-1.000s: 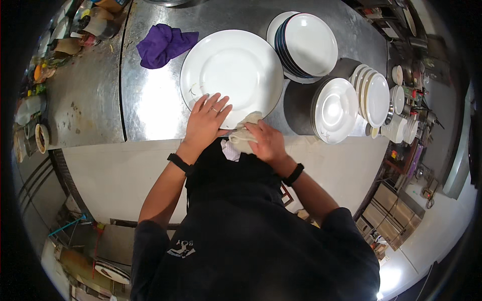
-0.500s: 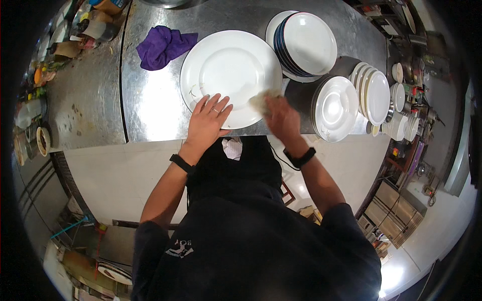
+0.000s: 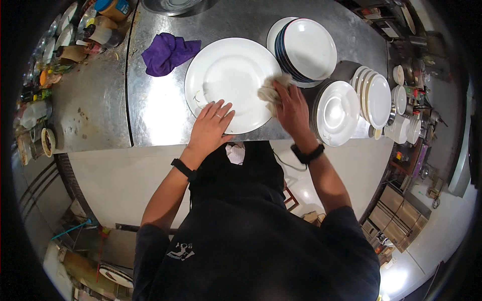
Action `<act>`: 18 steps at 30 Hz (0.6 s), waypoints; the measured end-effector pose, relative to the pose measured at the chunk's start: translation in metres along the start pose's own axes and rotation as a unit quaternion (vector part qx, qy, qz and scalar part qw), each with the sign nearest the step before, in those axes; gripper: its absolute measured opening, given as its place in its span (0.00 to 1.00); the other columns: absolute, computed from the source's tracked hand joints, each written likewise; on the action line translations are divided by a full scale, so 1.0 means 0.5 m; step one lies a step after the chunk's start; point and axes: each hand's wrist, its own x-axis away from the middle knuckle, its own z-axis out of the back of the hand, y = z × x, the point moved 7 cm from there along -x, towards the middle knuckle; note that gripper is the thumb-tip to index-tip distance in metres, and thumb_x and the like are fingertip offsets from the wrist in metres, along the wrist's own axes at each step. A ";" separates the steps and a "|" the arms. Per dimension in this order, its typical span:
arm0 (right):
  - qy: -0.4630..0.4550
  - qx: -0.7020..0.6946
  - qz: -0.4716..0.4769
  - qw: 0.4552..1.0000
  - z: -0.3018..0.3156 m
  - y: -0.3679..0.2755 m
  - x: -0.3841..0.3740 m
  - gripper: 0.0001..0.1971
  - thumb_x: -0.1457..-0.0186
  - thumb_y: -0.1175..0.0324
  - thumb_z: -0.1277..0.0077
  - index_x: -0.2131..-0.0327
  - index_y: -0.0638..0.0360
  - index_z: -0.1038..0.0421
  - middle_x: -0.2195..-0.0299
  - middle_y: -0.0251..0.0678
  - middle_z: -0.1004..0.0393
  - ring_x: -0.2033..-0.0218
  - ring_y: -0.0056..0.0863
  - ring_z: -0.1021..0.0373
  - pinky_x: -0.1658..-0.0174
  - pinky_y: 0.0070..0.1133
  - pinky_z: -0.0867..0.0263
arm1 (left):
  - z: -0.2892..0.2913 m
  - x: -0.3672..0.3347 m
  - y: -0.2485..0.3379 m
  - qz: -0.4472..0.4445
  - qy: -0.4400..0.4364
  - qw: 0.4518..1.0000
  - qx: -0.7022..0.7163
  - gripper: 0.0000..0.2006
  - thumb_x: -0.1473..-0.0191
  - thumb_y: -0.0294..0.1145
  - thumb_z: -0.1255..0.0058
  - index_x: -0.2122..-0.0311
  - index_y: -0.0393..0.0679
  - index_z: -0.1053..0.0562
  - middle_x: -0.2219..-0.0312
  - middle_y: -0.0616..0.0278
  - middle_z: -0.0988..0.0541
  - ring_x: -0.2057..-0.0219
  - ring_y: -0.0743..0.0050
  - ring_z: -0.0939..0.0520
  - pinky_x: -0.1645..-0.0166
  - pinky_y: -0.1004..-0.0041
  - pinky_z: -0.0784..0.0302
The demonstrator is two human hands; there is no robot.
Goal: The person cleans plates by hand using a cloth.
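Observation:
A large white plate (image 3: 233, 75) with a small printed motif near its left lower rim lies on the steel table in front of me. My left hand (image 3: 213, 123) rests on the near rim, fingers stretched out and slightly spread over the plate. In my right hand (image 3: 291, 108) is a bunched off-white cloth (image 3: 273, 90), pressed against the plate's right rim. The fingers curl over the cloth and partly hide it. A crumpled purple cloth (image 3: 168, 53) lies to the left of the plate, touched by neither hand.
Right of the plate stand a stack of dark-rimmed plates (image 3: 312, 47), a stack of white plates (image 3: 337, 113) and more upright-leaning plates (image 3: 376, 100). Bottles and jars (image 3: 103, 35) crowd the far left. A round metal pan (image 3: 170, 6) sits at the far edge of view.
My right hand has moved the off-white cloth outward and up along the plate's right rim. My left hand stays on the near rim. The whole view has shifted slightly.

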 end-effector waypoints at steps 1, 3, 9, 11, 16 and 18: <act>0.010 0.048 0.045 0.998 -0.001 -0.022 -0.042 0.29 0.50 0.73 0.41 0.41 0.51 0.28 0.56 0.45 0.28 0.55 0.48 0.28 0.54 0.37 0.30 | 0.003 0.003 -0.002 -0.008 0.006 1.000 0.001 0.36 0.55 0.46 0.30 0.40 0.44 0.25 0.36 0.60 0.29 0.32 0.55 0.34 0.27 0.56 0.41; 0.004 0.095 0.104 0.990 -0.038 -0.018 -0.102 0.21 0.49 0.70 0.41 0.49 0.52 0.24 0.58 0.40 0.28 0.56 0.41 0.29 0.56 0.35 0.32 | 0.005 -0.006 0.004 -0.024 0.010 1.000 0.003 0.36 0.54 0.46 0.30 0.41 0.44 0.25 0.36 0.59 0.29 0.32 0.55 0.34 0.28 0.56 0.41; -0.096 0.035 0.106 0.989 -0.123 -0.070 -0.026 0.06 0.48 0.70 0.46 0.66 0.57 0.24 0.60 0.42 0.26 0.59 0.44 0.28 0.57 0.39 0.31 | -0.006 -0.003 -0.002 -0.020 0.011 1.000 -0.007 0.35 0.53 0.48 0.32 0.41 0.43 0.25 0.37 0.59 0.28 0.33 0.55 0.33 0.28 0.56 0.40; -0.192 -0.127 0.079 0.970 -0.134 -0.096 0.031 0.09 0.48 0.68 0.45 0.64 0.60 0.23 0.62 0.45 0.25 0.61 0.47 0.27 0.57 0.39 0.30 | -0.011 -0.001 0.002 -0.016 0.023 1.000 -0.006 0.34 0.53 0.46 0.31 0.42 0.41 0.24 0.37 0.59 0.28 0.33 0.54 0.33 0.29 0.57 0.40; -0.362 -0.315 0.055 0.876 -0.112 -0.161 0.110 0.11 0.49 0.69 0.44 0.62 0.64 0.24 0.62 0.49 0.25 0.61 0.51 0.26 0.57 0.39 0.31 | -0.008 0.004 -0.002 -0.034 0.029 0.997 -0.061 0.33 0.55 0.39 0.30 0.43 0.40 0.24 0.37 0.57 0.27 0.32 0.53 0.33 0.27 0.55 0.41; -0.310 -0.312 0.024 0.898 -0.081 -0.141 0.128 0.10 0.50 0.69 0.45 0.64 0.65 0.27 0.63 0.48 0.28 0.60 0.53 0.28 0.59 0.39 0.32 | 0.011 0.001 -0.014 -0.022 0.001 0.997 0.072 0.34 0.56 0.38 0.28 0.43 0.41 0.24 0.38 0.56 0.27 0.32 0.53 0.33 0.27 0.53 0.42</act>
